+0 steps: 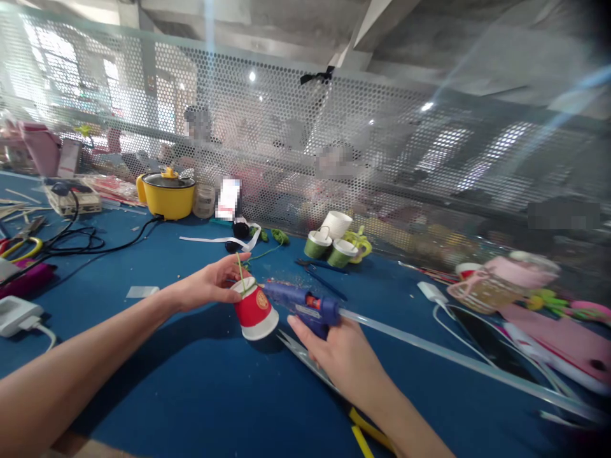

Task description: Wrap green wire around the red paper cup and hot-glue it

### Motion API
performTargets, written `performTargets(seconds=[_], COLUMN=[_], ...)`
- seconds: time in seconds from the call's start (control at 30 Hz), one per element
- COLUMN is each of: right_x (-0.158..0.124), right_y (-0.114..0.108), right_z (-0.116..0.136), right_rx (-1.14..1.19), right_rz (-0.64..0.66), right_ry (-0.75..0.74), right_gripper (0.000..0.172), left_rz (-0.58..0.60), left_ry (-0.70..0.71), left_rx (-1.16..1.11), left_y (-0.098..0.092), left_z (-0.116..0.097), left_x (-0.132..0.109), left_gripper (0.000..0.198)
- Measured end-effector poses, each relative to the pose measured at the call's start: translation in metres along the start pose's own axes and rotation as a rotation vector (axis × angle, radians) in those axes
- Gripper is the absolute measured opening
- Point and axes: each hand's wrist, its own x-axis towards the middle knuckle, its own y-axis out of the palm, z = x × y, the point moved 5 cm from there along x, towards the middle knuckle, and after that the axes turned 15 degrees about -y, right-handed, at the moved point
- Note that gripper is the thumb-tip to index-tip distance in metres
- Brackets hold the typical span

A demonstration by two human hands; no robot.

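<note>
My left hand (212,280) holds a red paper cup (254,312) upside down on the blue table (191,388), fingers on its base, with a thin green strip (240,270) pinched against it. My right hand (341,353) grips a blue glue gun (305,306) whose nozzle points at the cup's base. A long clear glue stick (453,359) trails from the gun's back toward the right.
A yellow electric pot (167,194) stands at the back left with black cables (81,242). Green and white cups (334,242) sit behind the work spot. A pink basket (496,283), pink sheets and white cables lie at right. Scissors (21,245) lie at far left. A perforated screen (334,140) backs the table.
</note>
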Motion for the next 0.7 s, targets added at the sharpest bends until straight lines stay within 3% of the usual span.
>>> performTargets(seconds=[0.2,0.43,0.7], right_x=[-0.005,-0.005,-0.006], right_y=[0.005,0.006,0.005], right_z=[0.002,0.014,0.004], right_rx=[-0.013,0.007,0.043], right_rz=[0.095,0.096,0.125], right_ry=[0.027,-0.023,0.055], right_gripper=[0.028,0.024,0.027], left_rz=[-0.003,-0.011,0.009], left_ry=[0.019,0.02,0.014], left_rx=[-0.001,0.037,0.026], left_y=[0.0,0.001,-0.001], left_z=[0.0,-0.001,0.0], left_x=[0.0,-0.001,-0.001], left_gripper=[0.077,0.076,0.076])
